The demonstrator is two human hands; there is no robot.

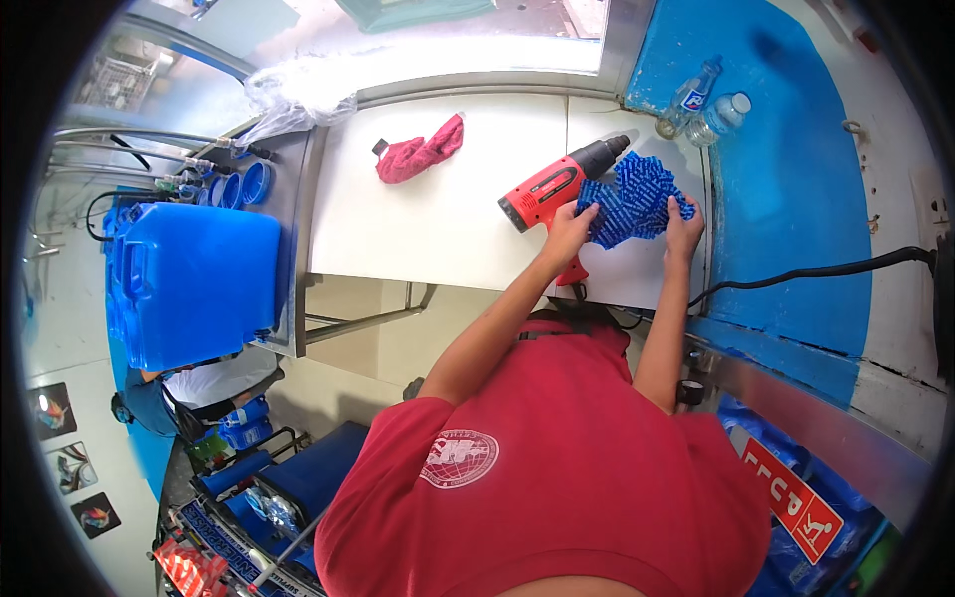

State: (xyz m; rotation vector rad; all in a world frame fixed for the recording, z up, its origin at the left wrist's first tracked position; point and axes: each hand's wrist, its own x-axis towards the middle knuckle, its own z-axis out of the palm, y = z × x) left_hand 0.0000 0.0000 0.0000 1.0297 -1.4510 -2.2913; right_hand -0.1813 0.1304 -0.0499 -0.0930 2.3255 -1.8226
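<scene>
Above the table (pixel 438 224), left fingers (pixel 591 212) and right fingers (pixel 687 207) pinch a blue bundle (pixel 637 204); nearby bottles (pixel 690 99) have indistinct contents.

This looks like a small shop or workroom that fills water containers. At nine o'clock, large blue plastic jugs (pixel 204 289) stand by a grey metal counter (pixel 293 239); toward ten, slim grey hoses (pixel 119 130) run above round blue plastic pieces (pixel 256 183). A white-topped worktable (pixel 497 169) spans twelve o'clock, with a red-and-black pistol-shaped heat gun (pixel 552 189) at one and patterned blue plastic bands (pixel 637 204) at two. More blue plastic containers (pixel 761 423) sit at four.
</scene>
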